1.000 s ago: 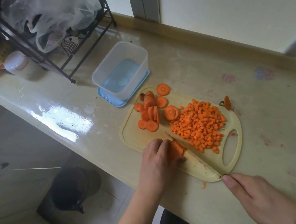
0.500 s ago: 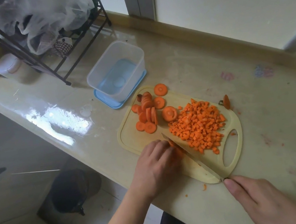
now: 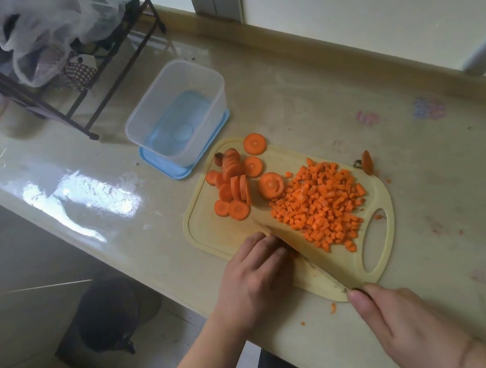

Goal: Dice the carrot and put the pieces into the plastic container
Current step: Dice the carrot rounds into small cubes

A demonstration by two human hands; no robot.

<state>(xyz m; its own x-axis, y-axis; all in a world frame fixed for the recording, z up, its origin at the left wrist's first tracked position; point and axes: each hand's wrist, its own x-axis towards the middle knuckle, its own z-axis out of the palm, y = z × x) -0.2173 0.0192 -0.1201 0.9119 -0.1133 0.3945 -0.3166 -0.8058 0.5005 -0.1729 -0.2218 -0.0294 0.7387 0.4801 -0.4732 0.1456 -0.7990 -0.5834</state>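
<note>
— Where was the carrot?

— Orange diced carrot [image 3: 318, 207] lay heaped on my pale yellow plastic cutting board [image 3: 211, 230].

— Your grip?

— Right hand [image 3: 407, 326] clenched the steel knife [image 3: 310, 256]; left hand [image 3: 256, 274] curled (its hold hidden).

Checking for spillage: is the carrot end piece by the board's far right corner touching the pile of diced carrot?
Apart. The head view shows the carrot end piece at the cutting board edge, with bare board between it and the diced carrot.

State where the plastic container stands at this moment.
In the head view, the plastic container stands on a blue lid, up-left of the cutting board, beside the wire rack.
</note>
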